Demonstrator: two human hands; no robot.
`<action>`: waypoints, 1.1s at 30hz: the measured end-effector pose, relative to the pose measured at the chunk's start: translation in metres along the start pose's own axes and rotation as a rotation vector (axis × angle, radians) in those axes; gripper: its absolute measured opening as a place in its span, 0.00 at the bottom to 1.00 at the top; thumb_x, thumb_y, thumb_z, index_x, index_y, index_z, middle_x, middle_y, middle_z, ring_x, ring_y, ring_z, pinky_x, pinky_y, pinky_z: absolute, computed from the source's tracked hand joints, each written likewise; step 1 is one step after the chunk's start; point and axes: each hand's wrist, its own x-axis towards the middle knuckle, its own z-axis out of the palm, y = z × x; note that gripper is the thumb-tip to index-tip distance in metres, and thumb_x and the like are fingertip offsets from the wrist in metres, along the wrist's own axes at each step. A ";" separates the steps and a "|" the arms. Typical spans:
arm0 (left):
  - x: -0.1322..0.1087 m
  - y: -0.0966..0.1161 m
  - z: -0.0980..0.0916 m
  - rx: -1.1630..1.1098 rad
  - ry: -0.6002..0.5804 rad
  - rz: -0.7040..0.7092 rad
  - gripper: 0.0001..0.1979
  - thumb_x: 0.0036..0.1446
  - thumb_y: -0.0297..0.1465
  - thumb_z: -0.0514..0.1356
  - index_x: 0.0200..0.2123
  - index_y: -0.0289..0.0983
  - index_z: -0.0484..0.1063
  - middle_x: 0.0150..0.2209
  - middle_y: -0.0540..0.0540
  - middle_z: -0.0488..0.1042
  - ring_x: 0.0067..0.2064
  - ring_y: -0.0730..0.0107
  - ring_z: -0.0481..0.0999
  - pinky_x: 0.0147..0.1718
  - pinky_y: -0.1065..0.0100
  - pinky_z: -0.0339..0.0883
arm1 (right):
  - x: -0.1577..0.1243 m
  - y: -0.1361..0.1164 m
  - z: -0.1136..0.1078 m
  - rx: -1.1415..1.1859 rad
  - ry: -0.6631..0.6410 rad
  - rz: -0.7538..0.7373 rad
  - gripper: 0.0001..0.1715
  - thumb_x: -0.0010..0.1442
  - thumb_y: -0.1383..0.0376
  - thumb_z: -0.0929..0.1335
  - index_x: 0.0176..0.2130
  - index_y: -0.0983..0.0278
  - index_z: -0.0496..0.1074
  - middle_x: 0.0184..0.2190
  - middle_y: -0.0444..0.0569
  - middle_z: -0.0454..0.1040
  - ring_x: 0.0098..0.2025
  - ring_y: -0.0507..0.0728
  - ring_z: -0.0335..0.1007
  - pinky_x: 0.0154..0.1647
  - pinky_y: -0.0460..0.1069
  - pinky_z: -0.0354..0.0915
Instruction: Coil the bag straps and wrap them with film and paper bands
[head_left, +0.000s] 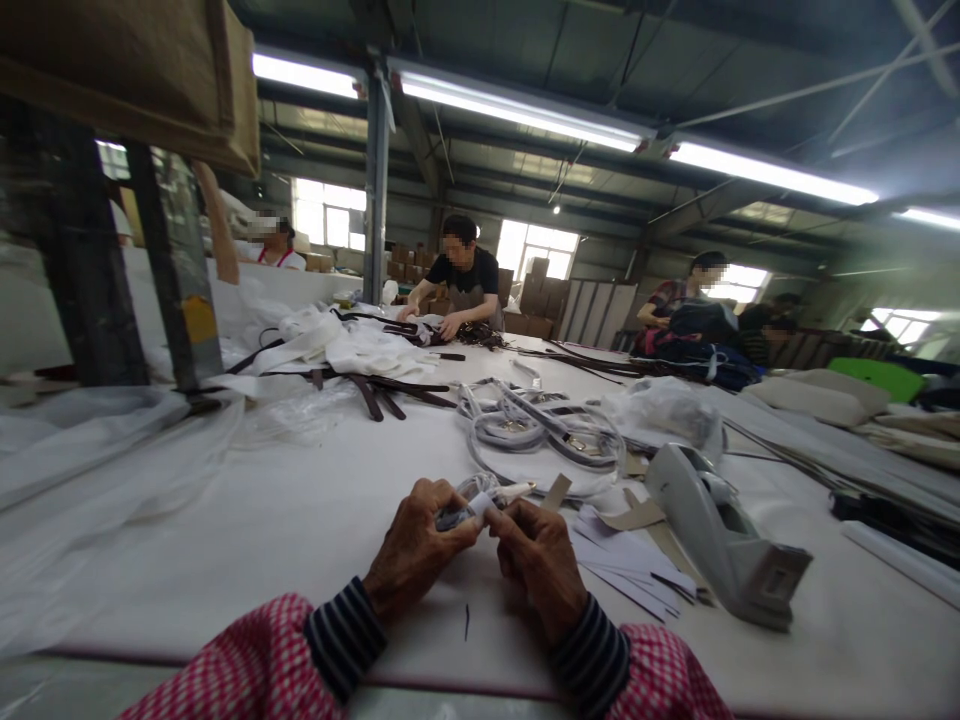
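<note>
My left hand (416, 548) and my right hand (541, 560) meet above the white table (300, 520), near its front edge. Both are closed round a coiled pale grey strap (480, 497), with the fingertips pinching a white wrap on it. A pale tab of the strap pokes out to the right, toward a loose heap of more grey straps (536, 425) a little farther back. White paper strips (626, 565) lie just right of my right hand.
A grey tape dispenser (724, 535) stands at the right. Clear plastic bags (664, 410) and brown straps (390, 390) lie farther back, white sheeting (97, 440) on the left. Three people work along the far side of the table; cardboard boxes stand behind them.
</note>
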 end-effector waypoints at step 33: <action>-0.001 0.002 -0.003 -0.006 -0.024 -0.003 0.14 0.52 0.43 0.61 0.30 0.37 0.74 0.35 0.47 0.70 0.41 0.58 0.71 0.43 0.59 0.62 | -0.002 -0.001 0.000 -0.013 -0.004 -0.006 0.29 0.55 0.44 0.73 0.26 0.65 0.68 0.11 0.40 0.64 0.12 0.45 0.51 0.13 0.42 0.45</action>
